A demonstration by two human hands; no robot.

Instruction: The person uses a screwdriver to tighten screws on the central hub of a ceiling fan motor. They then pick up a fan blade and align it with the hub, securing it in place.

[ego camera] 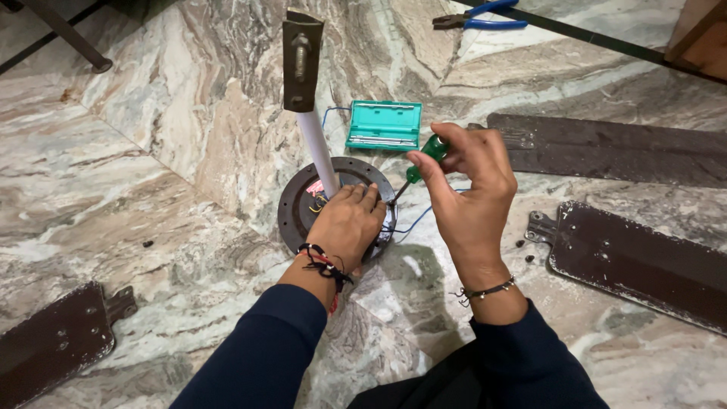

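Evidently, the round dark-brown metal ceiling-fan motor housing [299, 208] is laid flat on the veined marble floor [151, 136] so that its upper face can be reached from above, with its white down-rod [316, 148] and dark bracket rising at a tilt toward the camera. The left hand [347, 223] is pressed palm-down on the near right part of the housing, fingers curled over the rim, apparently so that the motor is kept from turning or sliding; nothing is gripped in it beyond the housing itself. The right hand [469, 189] is closed around the green-handled screwdriver [420, 163], pinched between thumb and fingertips high on the handle, and the thin shaft is angled down and to the left so that its tip meets the housing edge just beside the left fingers, where blue wires [413, 220] trail out. An opened turquoise plastic tool case [384, 125] is set just behind the motor, within easy reach. Three detached dark-brown fan blades are laid well apart from the motor: one [644, 261] to the right, another [606, 148] behind it, and a third [57, 337] at the lower left. Small dark screws [522, 246] are scattered near the right blade's bracket, and blue-handled pliers [481, 17] are left at the far edge.
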